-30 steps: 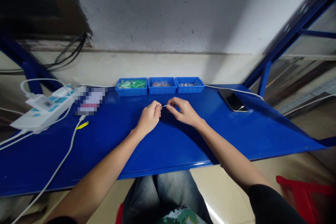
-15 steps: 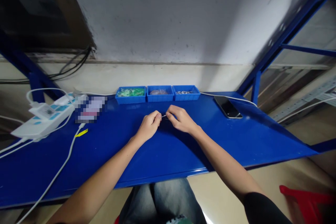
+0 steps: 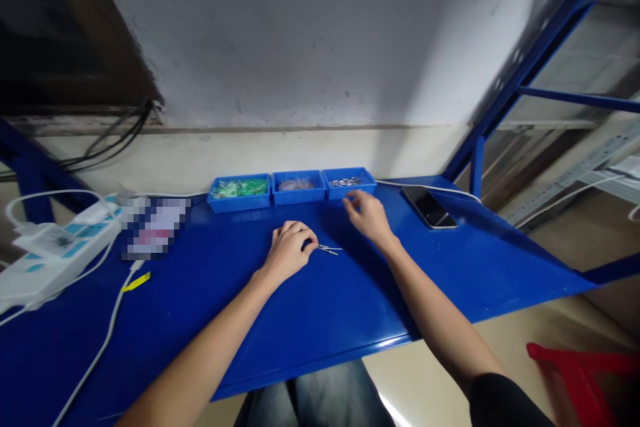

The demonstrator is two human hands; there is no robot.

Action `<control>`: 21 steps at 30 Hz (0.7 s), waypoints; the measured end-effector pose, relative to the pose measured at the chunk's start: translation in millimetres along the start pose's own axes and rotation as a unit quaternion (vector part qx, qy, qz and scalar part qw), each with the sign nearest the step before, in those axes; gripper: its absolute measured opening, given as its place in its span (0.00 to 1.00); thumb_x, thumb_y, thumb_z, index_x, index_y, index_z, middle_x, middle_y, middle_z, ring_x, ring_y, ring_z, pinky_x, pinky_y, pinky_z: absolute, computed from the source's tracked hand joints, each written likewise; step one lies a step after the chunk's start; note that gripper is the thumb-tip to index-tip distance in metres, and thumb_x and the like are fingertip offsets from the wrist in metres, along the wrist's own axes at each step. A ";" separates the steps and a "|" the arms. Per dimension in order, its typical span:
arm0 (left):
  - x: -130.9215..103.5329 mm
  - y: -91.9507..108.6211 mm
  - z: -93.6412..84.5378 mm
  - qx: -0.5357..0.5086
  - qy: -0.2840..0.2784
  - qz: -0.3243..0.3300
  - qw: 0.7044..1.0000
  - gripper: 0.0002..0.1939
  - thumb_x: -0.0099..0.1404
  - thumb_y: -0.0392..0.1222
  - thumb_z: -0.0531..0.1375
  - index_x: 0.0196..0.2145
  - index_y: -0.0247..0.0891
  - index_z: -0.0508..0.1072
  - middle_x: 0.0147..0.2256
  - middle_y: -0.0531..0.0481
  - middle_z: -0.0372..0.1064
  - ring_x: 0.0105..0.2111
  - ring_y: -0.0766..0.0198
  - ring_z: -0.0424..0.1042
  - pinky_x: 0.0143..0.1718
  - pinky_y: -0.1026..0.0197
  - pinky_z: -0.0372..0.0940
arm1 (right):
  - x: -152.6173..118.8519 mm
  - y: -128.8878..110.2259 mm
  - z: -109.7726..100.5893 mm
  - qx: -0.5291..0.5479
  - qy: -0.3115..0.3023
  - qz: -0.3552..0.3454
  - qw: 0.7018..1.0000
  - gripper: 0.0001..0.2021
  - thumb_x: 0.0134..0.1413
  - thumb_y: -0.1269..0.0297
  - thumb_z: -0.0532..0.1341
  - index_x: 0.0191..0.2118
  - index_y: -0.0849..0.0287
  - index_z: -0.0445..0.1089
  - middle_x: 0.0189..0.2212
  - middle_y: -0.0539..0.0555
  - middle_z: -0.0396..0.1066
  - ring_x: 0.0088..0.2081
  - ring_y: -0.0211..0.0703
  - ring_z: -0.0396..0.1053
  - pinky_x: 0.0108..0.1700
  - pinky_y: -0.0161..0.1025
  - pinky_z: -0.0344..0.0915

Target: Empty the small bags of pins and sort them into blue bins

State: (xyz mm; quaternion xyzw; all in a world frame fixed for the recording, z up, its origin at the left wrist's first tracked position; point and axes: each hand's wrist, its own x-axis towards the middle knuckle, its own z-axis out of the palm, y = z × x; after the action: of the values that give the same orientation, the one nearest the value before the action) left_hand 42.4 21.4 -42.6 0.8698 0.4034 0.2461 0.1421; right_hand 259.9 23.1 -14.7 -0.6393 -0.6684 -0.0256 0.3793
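Several thin silvery metal pins [image 3: 331, 249], which look like blind rivets, lie low over the blue table, their ends at the fingertips of my left hand [image 3: 291, 250]. Its thumb and index finger are pinched on them. My right hand [image 3: 370, 215] is raised just in front of the right blue bin [image 3: 357, 193], apart from the pins. Its fingers are loosely curled with a gap at the thumb, and nothing shows in them. Inside that bin lie many similar silvery pins [image 3: 345, 181].
Left of that bin stand a blue bin [image 3: 299, 197] of small clear bags and another blue bin [image 3: 240, 203] with green and clear packets. A phone [image 3: 429, 207] lies at the right. A white power strip [image 3: 60, 253] with cables occupies the left of the blue table [image 3: 310, 327].
My right hand has left my left hand and moved right, toward the right bin. My left hand has lowered a little and now pinches the pins near the tabletop. The view has shifted slightly.
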 end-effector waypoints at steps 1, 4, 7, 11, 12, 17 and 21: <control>-0.7 -1.0 0.4 -0.001 0.009 -0.005 1.000 0.05 0.62 0.39 0.57 0.30 0.42 0.72 0.36 0.50 0.71 0.44 0.54 0.64 0.43 0.50 0.56 | -5.9 -5.9 5.2 0.022 -0.051 -0.019 0.998 0.11 0.60 0.60 0.53 0.40 0.59 0.69 0.29 0.55 0.71 0.32 0.44 0.68 0.36 0.39 0.61; -2.9 -7.7 0.1 -0.018 0.046 -0.017 0.999 0.06 0.64 0.38 0.54 0.31 0.40 0.70 0.33 0.49 0.72 0.39 0.57 0.65 0.41 0.54 0.59 | -19.9 -26.2 14.7 0.087 -0.143 -0.104 0.981 0.12 0.63 0.60 0.50 0.40 0.57 0.69 0.34 0.54 0.72 0.37 0.43 0.68 0.40 0.38 0.61; -5.3 -15.5 -2.4 -0.064 0.094 -0.026 0.993 0.06 0.65 0.37 0.52 0.38 0.40 0.68 0.34 0.49 0.71 0.38 0.59 0.67 0.41 0.57 0.61 | -25.2 -37.6 18.1 0.103 -0.170 -0.150 0.968 0.11 0.62 0.61 0.52 0.41 0.58 0.68 0.34 0.55 0.71 0.38 0.43 0.67 0.41 0.39 0.60; -7.4 -17.3 -5.2 -0.104 0.138 -0.045 0.984 0.08 0.65 0.37 0.51 0.42 0.40 0.65 0.30 0.51 0.68 0.34 0.62 0.69 0.41 0.59 0.62 | -25.3 -37.9 17.5 0.101 -0.184 -0.179 0.961 0.07 0.57 0.65 0.57 0.40 0.59 0.68 0.30 0.53 0.69 0.34 0.41 0.66 0.39 0.37 0.60; -7.7 -16.2 -5.5 -0.111 0.140 -0.044 0.983 0.07 0.65 0.37 0.51 0.42 0.40 0.65 0.28 0.52 0.68 0.33 0.63 0.69 0.40 0.59 0.62 | -25.0 -37.5 16.3 0.103 -0.184 -0.187 0.959 0.06 0.57 0.65 0.57 0.39 0.59 0.67 0.30 0.53 0.69 0.34 0.41 0.65 0.38 0.37 0.60; -9.2 -8.4 -7.5 -0.147 0.111 -0.032 0.982 0.07 0.66 0.39 0.51 0.42 0.40 0.65 0.23 0.56 0.67 0.28 0.65 0.69 0.35 0.62 0.62 | -24.0 -38.8 10.1 0.113 -0.178 -0.210 0.955 0.04 0.58 0.67 0.55 0.37 0.58 0.66 0.31 0.53 0.67 0.34 0.40 0.64 0.37 0.36 0.59; -10.8 -3.7 -9.4 -0.147 0.128 -0.020 0.981 0.07 0.64 0.42 0.54 0.40 0.41 0.68 0.27 0.54 0.71 0.32 0.65 0.71 0.37 0.61 0.63 | -24.4 -39.4 13.2 0.121 -0.172 -0.176 0.962 0.06 0.60 0.66 0.52 0.36 0.59 0.64 0.30 0.52 0.67 0.30 0.39 0.63 0.32 0.35 0.57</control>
State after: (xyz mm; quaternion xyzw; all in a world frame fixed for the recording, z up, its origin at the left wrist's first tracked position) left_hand 29.0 15.9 -39.7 0.7925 0.3949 0.4090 0.2208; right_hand 216.6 2.4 -19.4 -0.4558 -0.8235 0.0999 0.3227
